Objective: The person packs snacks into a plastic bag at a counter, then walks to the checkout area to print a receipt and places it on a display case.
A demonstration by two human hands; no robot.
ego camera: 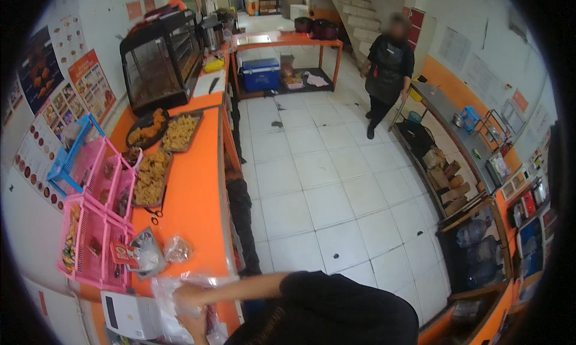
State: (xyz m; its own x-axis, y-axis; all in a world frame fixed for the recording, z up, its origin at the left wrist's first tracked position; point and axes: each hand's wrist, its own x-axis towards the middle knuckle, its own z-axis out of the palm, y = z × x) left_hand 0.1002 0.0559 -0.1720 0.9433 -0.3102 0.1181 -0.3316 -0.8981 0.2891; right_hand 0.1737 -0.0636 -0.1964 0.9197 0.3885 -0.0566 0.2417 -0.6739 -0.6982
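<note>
Over the near end of the orange counter (191, 223), my right hand (189, 296) grips a clear plastic bag (168, 295); motion blurs its fingers. Just below, my left hand (194, 325) holds the same bag, close against the right. What the bag contains cannot be made out. Beside the hands stands a white box-shaped device (130, 315). Past the bag are a metal container (148, 257) with clear plastic in it, a red and white printed box (125, 255) and a small clear bag (178, 249).
Pink baskets (92, 255) line the wall side. Black-handled scissors (155, 216) lie by trays of fried food (150, 178) (181, 131). Beyond are a glass display case (153, 70) and a knife (213, 85) on a white board. A person in black (389, 70) stands across the tiled floor (324, 165).
</note>
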